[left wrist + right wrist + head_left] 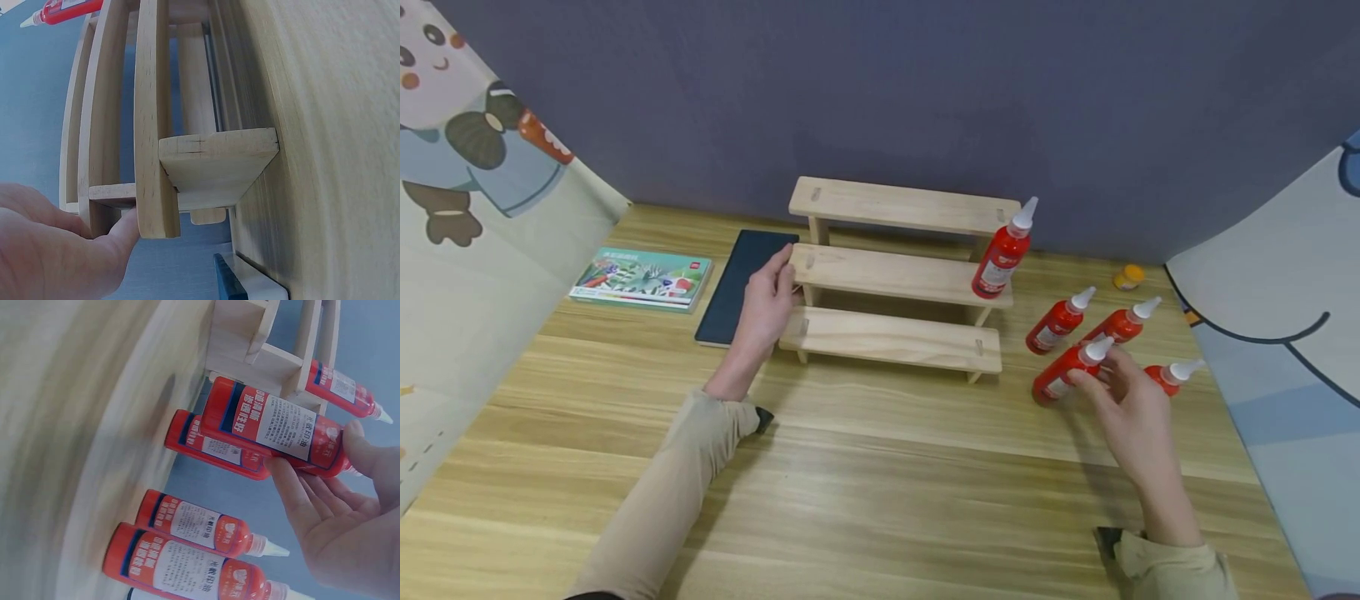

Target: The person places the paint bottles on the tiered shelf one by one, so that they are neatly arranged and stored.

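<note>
Simultaneously, left fingers (772,271) pinching wooden shelf (887,273), right fingers (292,492) curled round red bottle (1062,375)

To your left on the wood-grain counter (880,483) lies a flat pad (642,280) with a teal cover, printed with plants and a red mark near its upper right corner. Just beside it, on its right, you have a thin dark slab (730,292), lying flat; whether it is a notebook or a tablet you can't tell. Toward your far right sits a small yellow-orange jar (1128,277). Facing you is a plain grey-blue wall (887,92), flanked by a left panel (482,150) bearing a cartoon figure in blue and a right panel (1285,308) with black curved lines.
</note>
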`<state>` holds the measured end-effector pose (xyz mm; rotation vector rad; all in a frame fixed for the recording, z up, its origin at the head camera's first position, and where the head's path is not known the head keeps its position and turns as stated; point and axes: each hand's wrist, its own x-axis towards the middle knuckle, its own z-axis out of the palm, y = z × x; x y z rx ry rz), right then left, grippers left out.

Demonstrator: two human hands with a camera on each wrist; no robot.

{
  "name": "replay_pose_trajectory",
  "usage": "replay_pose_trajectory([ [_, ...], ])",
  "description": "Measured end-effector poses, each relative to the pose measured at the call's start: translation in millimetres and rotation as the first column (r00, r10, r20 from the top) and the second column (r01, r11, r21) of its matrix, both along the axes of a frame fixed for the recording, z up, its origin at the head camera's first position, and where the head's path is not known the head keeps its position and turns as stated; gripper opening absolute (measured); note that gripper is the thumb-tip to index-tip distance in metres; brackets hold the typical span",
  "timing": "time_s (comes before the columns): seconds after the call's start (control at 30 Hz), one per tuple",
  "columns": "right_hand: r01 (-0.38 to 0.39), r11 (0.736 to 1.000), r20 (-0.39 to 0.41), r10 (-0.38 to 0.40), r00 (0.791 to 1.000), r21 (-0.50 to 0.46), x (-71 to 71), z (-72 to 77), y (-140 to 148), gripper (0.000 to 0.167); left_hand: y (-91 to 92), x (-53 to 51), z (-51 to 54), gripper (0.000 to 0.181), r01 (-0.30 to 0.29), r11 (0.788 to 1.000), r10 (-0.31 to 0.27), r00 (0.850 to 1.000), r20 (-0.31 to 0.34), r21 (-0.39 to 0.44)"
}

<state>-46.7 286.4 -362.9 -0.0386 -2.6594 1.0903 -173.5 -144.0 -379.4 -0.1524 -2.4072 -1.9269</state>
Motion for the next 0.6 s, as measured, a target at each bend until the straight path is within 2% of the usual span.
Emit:
replay_pose_trajectory([
  [0.37,0.033,0.999,-0.015,-0.033,0.999,-0.018,-4.8,11.5,-8.9,0.044,0.3,0.0,-0.2,0.052,-0.01,1.0,0.01,1.0,0.005,-0.024],
  [0.6,0.043,0.997,-0.013,-0.044,0.999,-0.071,-8.9,19.1,-18.5,0.046,0.0,-0.1,-0.5,0.052,-0.009,1.0,0.009,1.0,0.001,-0.016],
])
